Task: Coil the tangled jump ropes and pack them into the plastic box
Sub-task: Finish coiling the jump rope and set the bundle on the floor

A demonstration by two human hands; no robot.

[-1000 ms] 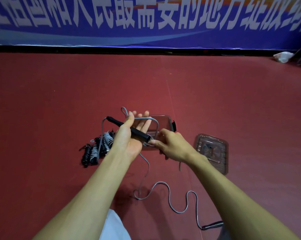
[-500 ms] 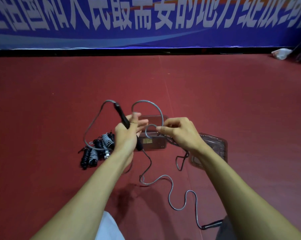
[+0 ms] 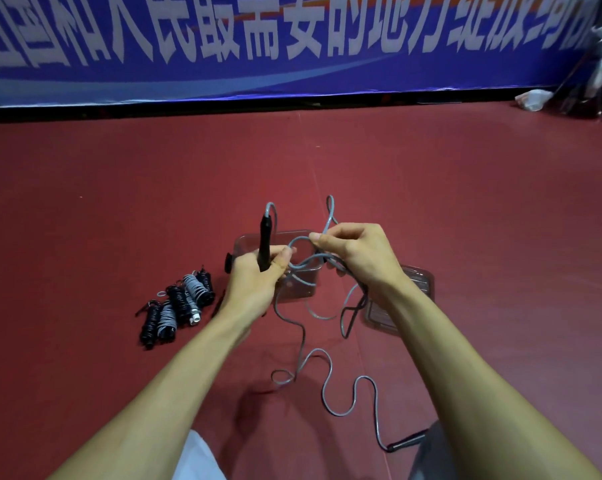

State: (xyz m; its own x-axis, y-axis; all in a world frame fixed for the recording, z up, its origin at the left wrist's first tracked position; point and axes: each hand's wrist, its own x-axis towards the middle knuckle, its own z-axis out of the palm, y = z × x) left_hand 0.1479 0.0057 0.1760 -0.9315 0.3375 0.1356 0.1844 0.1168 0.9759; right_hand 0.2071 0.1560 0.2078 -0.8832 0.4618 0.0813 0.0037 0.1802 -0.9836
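Observation:
My left hand (image 3: 258, 275) grips the black handle (image 3: 264, 242) of a grey jump rope (image 3: 301, 348), with the handle pointing up. My right hand (image 3: 355, 252) pinches a loop of the same rope just right of it. Both hands hover above the clear plastic box (image 3: 297, 289) on the red floor. The rope trails down in curves to its second black handle (image 3: 407, 441) near my right knee. A bundle of coiled black and grey ropes (image 3: 176, 306) lies left of the box.
The clear box lid (image 3: 413, 282) lies on the floor to the right, partly hidden by my right forearm. A blue banner wall (image 3: 292, 46) runs along the far edge of the red floor. A white bag (image 3: 533, 98) sits at the far right.
My left hand has turned the handle upright and closed round it. My right hand has moved up and left, bringing a rope loop closer to the handle. The rope's hanging loops have shifted.

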